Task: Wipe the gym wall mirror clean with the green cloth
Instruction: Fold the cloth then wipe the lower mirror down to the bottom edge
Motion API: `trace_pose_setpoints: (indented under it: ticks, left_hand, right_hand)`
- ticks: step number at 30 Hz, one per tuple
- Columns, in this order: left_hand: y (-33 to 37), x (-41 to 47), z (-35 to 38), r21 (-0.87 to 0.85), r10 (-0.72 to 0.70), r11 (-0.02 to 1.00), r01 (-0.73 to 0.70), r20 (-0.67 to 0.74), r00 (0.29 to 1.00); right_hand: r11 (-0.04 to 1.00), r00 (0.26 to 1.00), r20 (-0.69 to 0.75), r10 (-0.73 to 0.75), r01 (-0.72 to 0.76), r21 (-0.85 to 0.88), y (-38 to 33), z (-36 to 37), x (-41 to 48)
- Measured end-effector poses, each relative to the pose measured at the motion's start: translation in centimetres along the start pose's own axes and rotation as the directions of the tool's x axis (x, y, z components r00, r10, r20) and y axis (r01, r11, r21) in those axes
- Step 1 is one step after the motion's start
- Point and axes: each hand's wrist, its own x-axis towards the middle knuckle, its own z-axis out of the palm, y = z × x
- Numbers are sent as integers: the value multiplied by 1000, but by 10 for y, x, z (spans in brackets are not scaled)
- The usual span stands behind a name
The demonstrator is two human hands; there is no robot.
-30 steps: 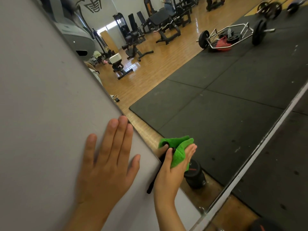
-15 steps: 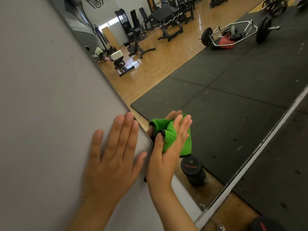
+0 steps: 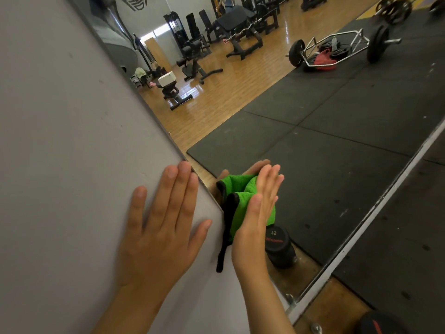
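Note:
The wall mirror (image 3: pixel 313 165) fills the right and middle of the view, reflecting black mats and gym machines. My right hand (image 3: pixel 257 218) presses the green cloth (image 3: pixel 238 189) flat against the glass close to the mirror's left edge, fingers straight. The cloth has a black trim that hangs down below the hand. My left hand (image 3: pixel 163 225) lies flat with spread fingers on the grey wall (image 3: pixel 72 165) just left of the mirror edge.
A black dumbbell (image 3: pixel 382 324) stands on the floor at the bottom right, and its reflection shows in the glass just below the cloth. The mirror's metal bottom rail (image 3: pixel 361 230) runs diagonally. Black floor mats lie to the right.
My right hand has slid the cloth up the glass along the mirror's left edge. My left hand has stayed flat on the wall.

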Motion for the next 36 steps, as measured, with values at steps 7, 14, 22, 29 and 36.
trace_pose_setpoints:
  ticks: [7, 14, 22, 29, 36]
  left_hand:
    - [0, -1, 0, -23, -13, 1000, 12, -12, 1000]
    - [0, -1, 0, -25, -6, 1000, 5, -19, 1000]
    - [2, -2, 1, -34, -19, 999, 18, -31, 999]
    - [1, -4, 2, -27, -21, 999, 21, -28, 999]
    - [3, -5, 4, -30, -29, 999, 28, -52, 998]
  right_hand:
    - [997, 975, -208, 73, -70, 20, 5, 6, -4]
    - [988, 903, -417, 102, -141, -64, 5, 8, -12]
    - [981, 935, -299, 193, -194, 25, 7, 11, -17]
    - [994, 910, -401, 101, -111, -1, 16, 1, -6]
    - [971, 856, -476, -201, 108, -215, 5, -17, 75]
